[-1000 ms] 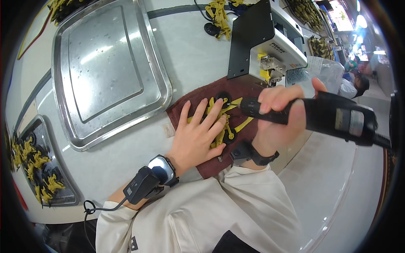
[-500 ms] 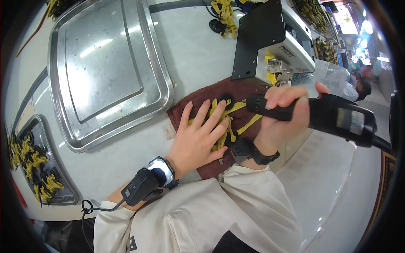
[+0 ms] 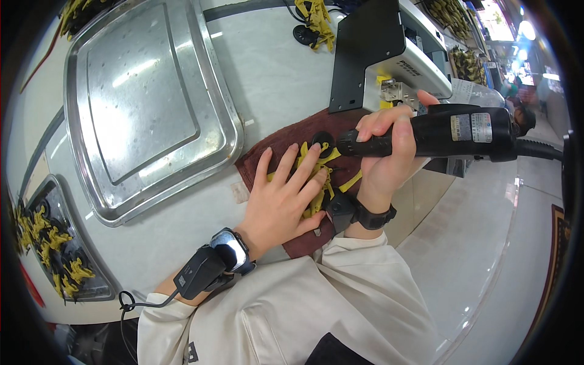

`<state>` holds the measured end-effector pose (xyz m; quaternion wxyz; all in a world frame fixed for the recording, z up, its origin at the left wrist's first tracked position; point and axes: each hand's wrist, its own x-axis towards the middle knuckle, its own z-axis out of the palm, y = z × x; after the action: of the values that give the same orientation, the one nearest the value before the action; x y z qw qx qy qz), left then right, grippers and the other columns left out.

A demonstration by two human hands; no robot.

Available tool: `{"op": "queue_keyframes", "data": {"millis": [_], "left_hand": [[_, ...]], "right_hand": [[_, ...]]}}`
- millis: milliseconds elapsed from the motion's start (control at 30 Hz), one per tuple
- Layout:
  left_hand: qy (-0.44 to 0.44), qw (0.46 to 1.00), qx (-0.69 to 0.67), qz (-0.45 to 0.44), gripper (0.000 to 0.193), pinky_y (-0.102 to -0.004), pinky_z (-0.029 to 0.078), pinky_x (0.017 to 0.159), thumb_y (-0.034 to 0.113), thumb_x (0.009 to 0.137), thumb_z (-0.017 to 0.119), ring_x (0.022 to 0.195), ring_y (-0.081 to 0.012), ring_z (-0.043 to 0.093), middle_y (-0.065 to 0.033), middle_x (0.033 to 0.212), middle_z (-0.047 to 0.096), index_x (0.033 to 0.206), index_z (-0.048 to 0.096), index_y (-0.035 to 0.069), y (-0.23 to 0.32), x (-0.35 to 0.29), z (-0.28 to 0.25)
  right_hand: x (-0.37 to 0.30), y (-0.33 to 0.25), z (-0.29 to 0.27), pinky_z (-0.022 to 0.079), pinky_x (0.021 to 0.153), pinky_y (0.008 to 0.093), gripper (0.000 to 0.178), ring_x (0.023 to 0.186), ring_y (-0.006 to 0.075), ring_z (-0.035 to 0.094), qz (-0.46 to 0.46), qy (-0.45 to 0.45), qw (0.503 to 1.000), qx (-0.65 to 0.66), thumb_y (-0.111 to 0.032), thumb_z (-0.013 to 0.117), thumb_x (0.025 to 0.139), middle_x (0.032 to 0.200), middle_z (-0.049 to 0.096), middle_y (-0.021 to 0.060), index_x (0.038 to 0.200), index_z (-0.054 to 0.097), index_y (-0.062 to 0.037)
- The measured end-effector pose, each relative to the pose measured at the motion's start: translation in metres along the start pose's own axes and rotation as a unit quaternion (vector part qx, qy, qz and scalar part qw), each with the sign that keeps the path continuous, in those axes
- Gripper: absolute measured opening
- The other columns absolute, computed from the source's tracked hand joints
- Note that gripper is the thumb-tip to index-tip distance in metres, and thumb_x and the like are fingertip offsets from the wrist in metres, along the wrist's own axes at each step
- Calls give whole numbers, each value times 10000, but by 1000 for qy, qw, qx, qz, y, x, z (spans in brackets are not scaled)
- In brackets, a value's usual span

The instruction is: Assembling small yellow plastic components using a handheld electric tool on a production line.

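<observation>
My right hand is wrapped round a black corded electric screwdriver, held almost level with its head pointing left. The head is at a yellow and black part, close to a round black disc; its tip is hidden. My left hand lies spread with fingers apart, pressing the yellow strips of this part onto a maroon cloth. The palm and fingers hide some of the part. Each wrist carries a strapped black device.
A large metal tray lies at the left. Beyond it, a smaller tray holds several yellow and black parts. A black and white machine stands behind my right hand. Another yellow and black piece lies at the back.
My right hand has moved slightly left, and the screwdriver has turned more level, its rear end raised. The left hand keeps pressing on the part. The whole view has shifted slightly.
</observation>
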<state>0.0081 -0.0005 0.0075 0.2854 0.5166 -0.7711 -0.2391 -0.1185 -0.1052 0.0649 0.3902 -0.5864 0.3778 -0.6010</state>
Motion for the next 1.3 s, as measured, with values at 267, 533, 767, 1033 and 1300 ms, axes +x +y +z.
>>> {"op": "queue_keyframes", "data": {"millis": [267,533,767,1033,1300], "left_hand": [[-4,1000,4,-3,603,-555,241,1035,395,677,723,1266,-354,370,-142,1411,373,1178,532,121,3,1,-3],[-3,1000,14,-2,624,-516,273,986,402,638,744,1217,-340,396,-146,1355,422,1157,529,129,2,5,-3],[-3,1000,15,-3,620,-518,272,987,403,641,740,1219,-337,393,-144,1353,426,1159,529,135,2,5,-3],[2,1000,15,-1,621,-520,268,995,408,638,737,1222,-339,391,-143,1361,418,1155,533,131,3,6,-3],[-7,1000,19,-3,653,-561,261,1003,418,625,707,1252,-349,371,-145,1392,395,1186,536,133,1,3,2]], "right_hand": [[-2,-11,-10,430,493,350,787,471,212,497,-35,9,998,59,-674,423,863,654,525,98,1336,299,-58],[-4,-2,-8,426,496,354,758,473,216,506,-22,5,999,44,-667,430,866,649,525,93,1315,323,-66],[-5,-4,-7,425,493,356,753,469,213,504,-25,18,999,42,-671,430,863,650,528,93,1305,329,-70],[-4,-9,-9,430,504,350,745,474,212,508,-33,22,997,66,-664,423,870,656,532,92,1294,324,-60],[-7,-1,-7,462,531,364,753,512,224,533,-18,11,999,25,-654,423,871,670,539,106,1279,333,-26]]}}
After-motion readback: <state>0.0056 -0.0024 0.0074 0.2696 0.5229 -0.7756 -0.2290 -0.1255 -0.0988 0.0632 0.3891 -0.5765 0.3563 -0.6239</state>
